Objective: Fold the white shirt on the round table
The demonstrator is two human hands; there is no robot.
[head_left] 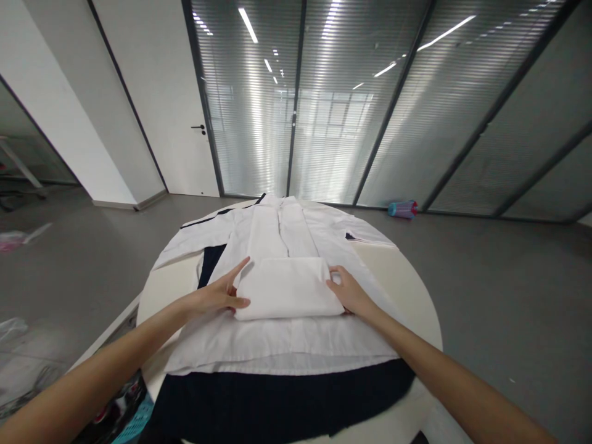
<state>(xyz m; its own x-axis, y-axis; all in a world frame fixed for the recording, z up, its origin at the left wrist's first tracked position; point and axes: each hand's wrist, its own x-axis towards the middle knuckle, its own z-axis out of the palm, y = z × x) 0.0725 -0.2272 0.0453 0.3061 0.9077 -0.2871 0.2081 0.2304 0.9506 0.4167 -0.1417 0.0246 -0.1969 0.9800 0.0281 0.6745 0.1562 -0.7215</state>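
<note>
- Head view: I see the folded cloth [289, 288] midway between two hands, lying on the shirt [287, 339].
- Left hand [222, 296]: clamped on the cloth's left edge; thumb on top, index stretched away toward the far corner, other fingers partly hidden under the edge.
- Right hand [349, 293]: clamped on the cloth's right edge; thumb on top, index by the far corner, rest partly hidden.
- Shirt: white, dark trim, spread out, sleeves to both sides, hem on the person's side.
- Dark cloth [282, 404] under shirt, showing past hem and at left.
- All on round table [423, 302].
- Behind: door [152, 92], glass wall [333, 135], basket [402, 209] on floor [499, 277].
</note>
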